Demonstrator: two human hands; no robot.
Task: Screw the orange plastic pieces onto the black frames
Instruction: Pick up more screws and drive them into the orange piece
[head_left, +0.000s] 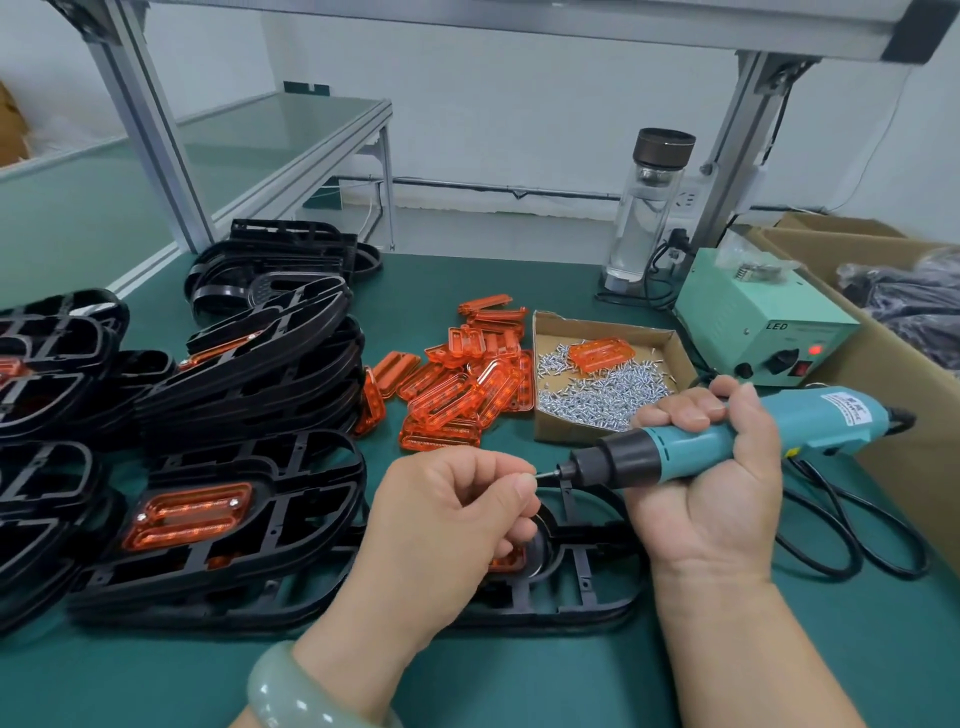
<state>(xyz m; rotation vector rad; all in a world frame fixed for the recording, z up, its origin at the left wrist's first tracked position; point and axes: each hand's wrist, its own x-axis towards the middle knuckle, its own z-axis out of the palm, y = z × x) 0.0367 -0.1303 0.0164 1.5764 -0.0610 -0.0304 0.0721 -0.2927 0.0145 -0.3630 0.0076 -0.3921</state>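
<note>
Right hand (711, 488) wrapped round a teal screwdriver (737, 439), left hand (452, 519) pinching its bit (546, 473), both over a black frame (582, 590) on the green mat (519, 680), one orange piece (506, 562) in that frame half hidden, loose orange pieces (457, 387) behind the frame, screw box (608, 387) behind it to the right, stacked frames (218, 525) to its left.

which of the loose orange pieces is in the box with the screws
The orange piece lying on the silver screws inside the cardboard box. The other loose orange pieces are heaped on the green mat left of it.
</note>
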